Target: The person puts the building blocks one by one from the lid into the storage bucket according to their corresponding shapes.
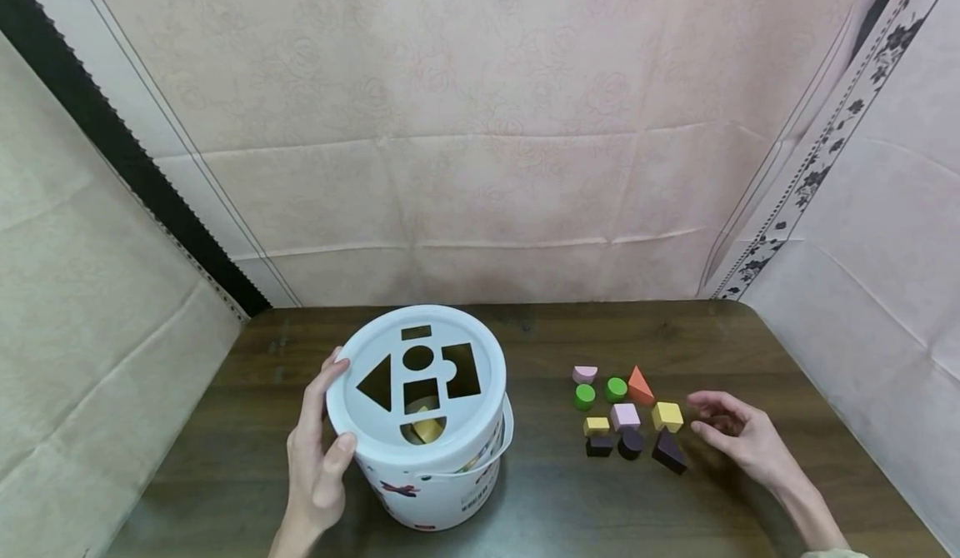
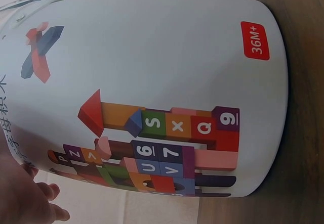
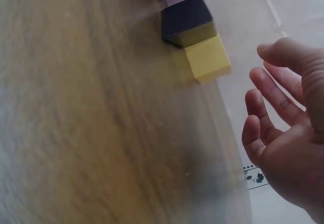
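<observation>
My left hand (image 1: 318,450) holds the left side of a white bucket (image 1: 442,504) by its pale blue lid (image 1: 341,408), thumb and fingers spread along the rim. Differently shaped holes pierce the lid, and a yellow block (image 1: 427,430) shows through the front one. The bucket's printed wall (image 2: 167,57) fills the left wrist view. To the right, my right hand (image 1: 738,437) hovers with loosely bent fingers and nothing in them. Nearest to it are a yellow cube (image 1: 667,416) and a dark triangular block (image 1: 669,451); the yellow cube also appears in the right wrist view.
Left of the right hand lie an orange triangular block (image 1: 640,386), a green cylinder (image 1: 616,389), a lilac cube (image 1: 625,416) and several other small blocks. A white handle (image 1: 510,425) hangs at the bucket's right side. Cloth walls (image 1: 480,166) enclose the wooden table (image 1: 540,508).
</observation>
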Tool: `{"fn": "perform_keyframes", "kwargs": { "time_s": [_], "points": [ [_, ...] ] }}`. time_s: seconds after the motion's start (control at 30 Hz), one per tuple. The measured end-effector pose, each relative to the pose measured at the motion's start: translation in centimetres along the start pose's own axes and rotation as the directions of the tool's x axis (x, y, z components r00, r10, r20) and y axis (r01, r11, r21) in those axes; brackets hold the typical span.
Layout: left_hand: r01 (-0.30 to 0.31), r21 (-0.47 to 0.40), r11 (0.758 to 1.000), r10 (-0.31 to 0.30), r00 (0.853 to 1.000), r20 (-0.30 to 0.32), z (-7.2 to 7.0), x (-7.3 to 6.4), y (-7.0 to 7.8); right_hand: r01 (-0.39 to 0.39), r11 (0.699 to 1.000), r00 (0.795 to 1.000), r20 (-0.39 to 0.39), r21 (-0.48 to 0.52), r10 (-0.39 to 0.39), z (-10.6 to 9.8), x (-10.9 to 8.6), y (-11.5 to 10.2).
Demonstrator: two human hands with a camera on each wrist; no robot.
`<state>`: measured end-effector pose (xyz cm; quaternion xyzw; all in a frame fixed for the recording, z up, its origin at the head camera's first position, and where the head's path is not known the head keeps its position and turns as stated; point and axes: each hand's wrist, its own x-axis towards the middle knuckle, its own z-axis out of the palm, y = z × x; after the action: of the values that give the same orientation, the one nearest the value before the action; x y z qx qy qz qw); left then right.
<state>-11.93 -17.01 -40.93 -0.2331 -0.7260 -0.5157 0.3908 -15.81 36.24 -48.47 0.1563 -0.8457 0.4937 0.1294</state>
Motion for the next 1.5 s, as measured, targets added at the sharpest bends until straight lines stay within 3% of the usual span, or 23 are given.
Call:
{"fn": "perform_keyframes", "kwargs": {
  "time_s": [0.8, 1.1, 1.5],
  "points": [
    [0.005, 0.01, 1.0, -0.005, 1.0, -0.001, 0.0, 0.1, -0.1, 0.018, 0.999, 0.998, 0.055, 0.044, -0.02, 0.6, 0.3, 1.9],
    [-0.009, 0.015, 1.0, 0.009, 1.0, -0.007, 0.0, 0.0, -0.1, 0.008, 1.0, 0.998, 0.064, 0.001, -0.008, 1.1, 0.2, 2.4],
    [0.04, 0.014, 0.999, -0.04, 0.999, 0.007, -0.2, -0.3, 0.1, -0.024, 0.998, 0.998, 0.053, -0.063, 0.027, 1.1, 0.5, 2.6]
  ]
}}
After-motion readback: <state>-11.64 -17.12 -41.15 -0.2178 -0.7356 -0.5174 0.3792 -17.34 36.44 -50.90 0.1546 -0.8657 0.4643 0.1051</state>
